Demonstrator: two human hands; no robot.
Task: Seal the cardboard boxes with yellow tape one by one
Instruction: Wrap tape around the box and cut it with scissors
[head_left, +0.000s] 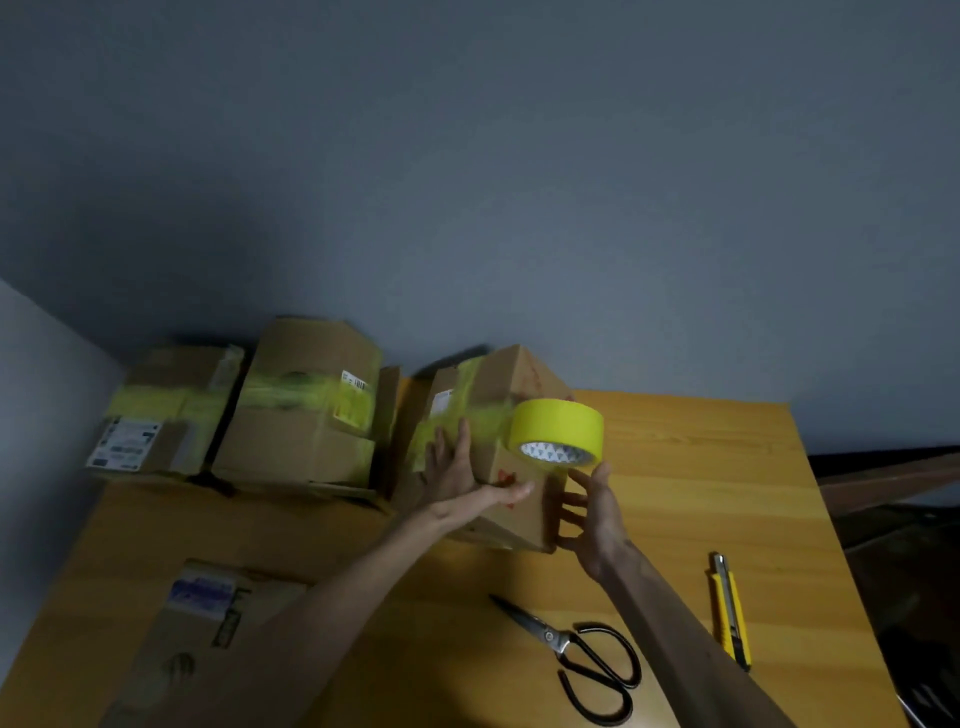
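While the left hand lies flat-fingered on the cardboard box on the table and the right hand spreads open under the yellow tape roll, the seemingly ungripped roll could drop.

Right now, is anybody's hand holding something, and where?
Nothing is gripped. The left hand presses flat on the taped box; the open right hand touches its corner, thumb just under the tape roll.
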